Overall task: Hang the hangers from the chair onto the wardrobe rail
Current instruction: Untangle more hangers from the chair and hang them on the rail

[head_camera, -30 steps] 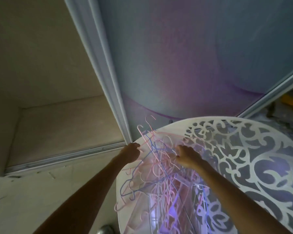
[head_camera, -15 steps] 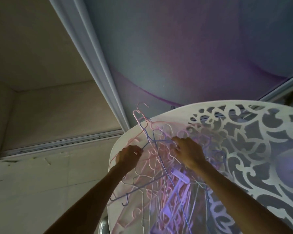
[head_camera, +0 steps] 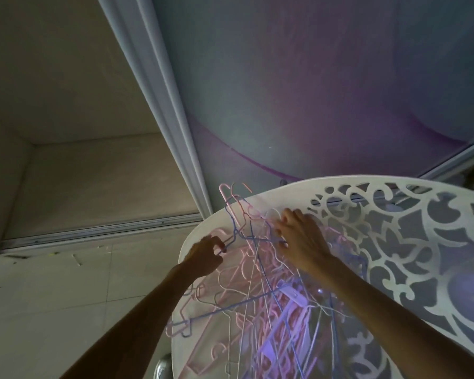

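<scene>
**Still sorting the tangled hangers on the chair**

Clearly, the biggest thing in view was the wardrobe door (head_camera: 298, 91), a grey-purple panel that filled the frame from 12 to 2 o'clock, with the open wardrobe compartment (head_camera: 80, 173) at 9 to 10 o'clock. No rail was visible in the picture. Next in size was the white chair (head_camera: 394, 228) with a cut-out scroll pattern, from 3 to 6 o'clock.

On its seat lay the pile of hangers (head_camera: 257, 310), pink, blue and white, thin and crossed over each other, with several hooks standing up at about 12 o'clock of the pile.

The right hand (head_camera: 301, 242) rested on top of the pile, fingers spread and mostly straight, pressing and not closing around anything. The left hand (head_camera: 205, 255), at 9 o'clock of the pile, had its fingers curled around a wire near a blue hanger (head_camera: 234, 231); which wire exactly, I cannot tell.

In my judgement the danger was the tangle. If the left hand pulled one hanger up, hooks could catch the neighbours, and several could be dragged off the seat edge to the floor.
</scene>
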`<state>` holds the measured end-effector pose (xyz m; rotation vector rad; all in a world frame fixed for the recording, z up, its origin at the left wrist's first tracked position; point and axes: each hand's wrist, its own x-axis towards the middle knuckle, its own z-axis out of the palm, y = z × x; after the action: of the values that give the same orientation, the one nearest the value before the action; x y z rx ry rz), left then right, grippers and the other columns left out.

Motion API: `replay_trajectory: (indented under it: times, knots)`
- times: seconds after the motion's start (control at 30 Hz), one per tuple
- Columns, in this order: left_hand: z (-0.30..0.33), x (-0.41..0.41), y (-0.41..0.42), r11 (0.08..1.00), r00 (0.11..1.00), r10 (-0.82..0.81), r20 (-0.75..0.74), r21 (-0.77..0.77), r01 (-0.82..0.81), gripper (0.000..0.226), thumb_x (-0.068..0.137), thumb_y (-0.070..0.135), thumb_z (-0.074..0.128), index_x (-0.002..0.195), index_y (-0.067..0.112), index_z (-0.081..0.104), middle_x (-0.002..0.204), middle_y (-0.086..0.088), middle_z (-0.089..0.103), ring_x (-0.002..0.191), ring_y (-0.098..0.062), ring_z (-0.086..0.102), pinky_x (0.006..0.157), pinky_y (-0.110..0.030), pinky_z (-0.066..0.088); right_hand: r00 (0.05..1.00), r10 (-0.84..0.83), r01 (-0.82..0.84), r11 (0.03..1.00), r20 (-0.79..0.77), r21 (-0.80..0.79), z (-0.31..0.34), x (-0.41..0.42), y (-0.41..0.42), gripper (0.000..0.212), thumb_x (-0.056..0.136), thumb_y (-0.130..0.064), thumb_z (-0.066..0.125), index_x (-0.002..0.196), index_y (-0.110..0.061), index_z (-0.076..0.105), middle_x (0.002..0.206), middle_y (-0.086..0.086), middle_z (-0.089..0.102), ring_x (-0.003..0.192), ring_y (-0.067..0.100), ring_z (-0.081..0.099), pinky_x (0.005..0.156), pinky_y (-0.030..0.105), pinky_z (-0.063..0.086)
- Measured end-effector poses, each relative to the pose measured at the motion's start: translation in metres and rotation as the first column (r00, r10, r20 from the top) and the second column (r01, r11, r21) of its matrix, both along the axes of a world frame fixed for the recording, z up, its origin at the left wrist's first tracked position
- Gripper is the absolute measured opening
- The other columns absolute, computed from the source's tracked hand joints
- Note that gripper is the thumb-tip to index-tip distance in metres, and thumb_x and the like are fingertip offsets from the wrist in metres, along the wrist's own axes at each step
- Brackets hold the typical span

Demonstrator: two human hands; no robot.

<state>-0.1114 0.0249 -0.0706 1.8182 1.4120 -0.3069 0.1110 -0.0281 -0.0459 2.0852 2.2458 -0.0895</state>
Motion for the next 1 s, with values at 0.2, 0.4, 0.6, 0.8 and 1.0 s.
replay_trajectory:
  times: [0.2,0.4,0.6,0.8,1.0]
  knots:
    - [-0.015,-0.007,-0.009,0.997,0.999,0.043,0.023,-0.059,-0.041,0.024,0.092,0.02,0.054,0.115,0.021,0.06,0.132,-0.004,0.054,0.115,-0.022,0.053,0.091,-0.027,0.041,0.976,-0.112,0.047,0.947,-0.189,-0.317,-0.022,-0.001,0.017,0.056,0.082,-0.031,0.063,0.13,-0.013,0.042,0.123,0.009,0.053,0.108,0.03,0.057,0.09,0.036,0.043]
    - [0.001,-0.01,-0.011,0.974,0.97,0.113,0.213,0.169,-0.15,0.027,0.091,0.008,0.049,0.113,0.023,0.051,0.108,0.007,0.069,0.095,-0.018,0.065,0.08,-0.034,0.052,0.931,-0.087,0.075,0.996,-0.354,-0.049,-0.02,-0.004,0.014,0.018,0.091,-0.017,0.051,0.105,-0.011,0.06,0.097,0.009,0.069,0.091,0.032,0.065,0.074,0.036,0.049]
    - [0.022,-0.017,-0.01,0.994,0.951,0.105,0.289,-0.016,-0.105,0.026,0.092,0.032,0.055,0.118,0.028,0.06,0.098,0.005,0.064,0.087,-0.014,0.059,0.083,-0.027,0.045,0.88,-0.043,0.031,0.999,-0.473,-0.034,0.0,-0.007,0.003,0.03,0.088,-0.018,0.04,0.101,-0.013,0.066,0.087,0.008,0.071,0.079,0.03,0.063,0.072,0.036,0.046]
    - [0.054,-0.032,-0.009,0.991,0.928,-0.108,0.358,-0.034,0.128,0.021,0.094,0.019,0.054,0.108,0.023,0.069,0.092,0.007,0.066,0.069,0.003,0.059,0.081,-0.02,0.047,0.908,0.036,-0.036,0.999,-0.417,0.007,0.049,-0.014,0.01,0.04,0.082,-0.026,0.035,0.096,-0.026,0.072,0.089,0.0,0.074,0.079,0.025,0.065,0.075,0.028,0.047]
    - [0.079,-0.047,0.004,0.98,0.867,0.09,0.49,-0.199,0.01,0.029,0.092,-0.005,0.049,0.105,0.016,0.064,0.063,0.024,0.068,0.063,0.012,0.061,0.064,-0.004,0.047,0.755,-0.115,0.026,0.989,-0.646,-0.146,0.085,-0.023,0.015,0.013,0.085,-0.021,0.062,0.095,-0.023,0.071,0.088,-0.006,0.071,0.077,0.016,0.063,0.072,0.029,0.047]
